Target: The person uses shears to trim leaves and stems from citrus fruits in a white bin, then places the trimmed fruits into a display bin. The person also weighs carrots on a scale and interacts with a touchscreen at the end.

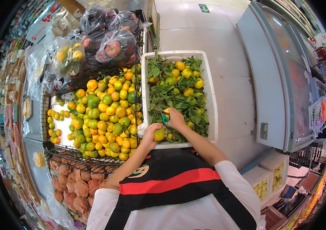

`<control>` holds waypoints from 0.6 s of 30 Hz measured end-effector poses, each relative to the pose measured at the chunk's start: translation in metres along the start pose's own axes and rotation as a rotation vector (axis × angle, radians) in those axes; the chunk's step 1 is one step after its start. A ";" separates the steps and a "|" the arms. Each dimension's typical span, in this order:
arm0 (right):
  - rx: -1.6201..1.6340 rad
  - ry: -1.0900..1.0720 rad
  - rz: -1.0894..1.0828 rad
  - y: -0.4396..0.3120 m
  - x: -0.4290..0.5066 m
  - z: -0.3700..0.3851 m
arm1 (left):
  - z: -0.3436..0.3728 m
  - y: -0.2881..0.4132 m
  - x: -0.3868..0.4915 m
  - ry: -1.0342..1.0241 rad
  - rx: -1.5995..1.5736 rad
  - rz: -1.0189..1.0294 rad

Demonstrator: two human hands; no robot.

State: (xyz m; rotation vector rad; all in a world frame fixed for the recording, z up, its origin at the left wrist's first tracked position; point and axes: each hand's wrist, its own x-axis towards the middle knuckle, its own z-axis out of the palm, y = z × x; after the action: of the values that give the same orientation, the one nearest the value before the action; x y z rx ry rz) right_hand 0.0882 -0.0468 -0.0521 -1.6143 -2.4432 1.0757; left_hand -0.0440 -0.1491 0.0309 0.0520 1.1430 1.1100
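Note:
A greenish-yellow mandarin (159, 134) is held in my left hand (152, 132) over the near left corner of a white plastic crate (213, 97). My right hand (176, 118) grips green-handled scissors (165, 119), just above and right of the fruit; their blades point to the upper left, over the leaves. Leafy mandarins (170, 81) fill the crate, some half hidden under green leaves (168, 99). Left of the crate, loose mandarins (102, 115), green to orange, are heaped in a black wire display rack (93, 162).
Bagged apples (113, 49) and bagged yellow fruit (68, 56) lie behind the heap. Brown paper-wrapped fruit (79, 188) is at the near left. A chest freezer (269, 72) stands on the right across the tiled floor (230, 57), with boxes of yellow-green fruit (262, 188) near it.

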 end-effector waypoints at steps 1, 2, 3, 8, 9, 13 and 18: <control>-0.020 -0.010 -0.020 -0.003 0.001 0.002 | -0.001 0.002 -0.003 0.017 0.002 -0.017; -0.046 -0.031 -0.017 -0.006 0.003 0.003 | -0.001 0.002 -0.006 0.018 0.004 -0.026; -0.068 -0.070 -0.007 -0.008 0.005 0.002 | -0.001 0.003 -0.008 0.016 0.007 -0.029; 0.140 -0.102 0.132 -0.009 0.003 -0.015 | -0.002 0.009 -0.015 -0.028 0.091 0.025; 0.212 -0.092 0.186 -0.007 -0.003 -0.022 | -0.002 0.012 -0.017 -0.035 0.104 0.058; 0.891 -0.003 -0.131 0.007 -0.034 -0.071 | -0.001 0.031 -0.028 -0.065 0.154 0.153; 0.909 -0.093 -0.386 -0.004 -0.065 -0.138 | 0.028 0.056 -0.020 -0.235 0.547 0.225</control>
State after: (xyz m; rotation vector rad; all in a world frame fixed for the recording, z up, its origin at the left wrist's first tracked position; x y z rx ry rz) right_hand 0.1669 -0.0275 0.0773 -0.7831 -1.7159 1.7993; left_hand -0.0601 -0.1221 0.0882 0.7334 1.2163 0.9269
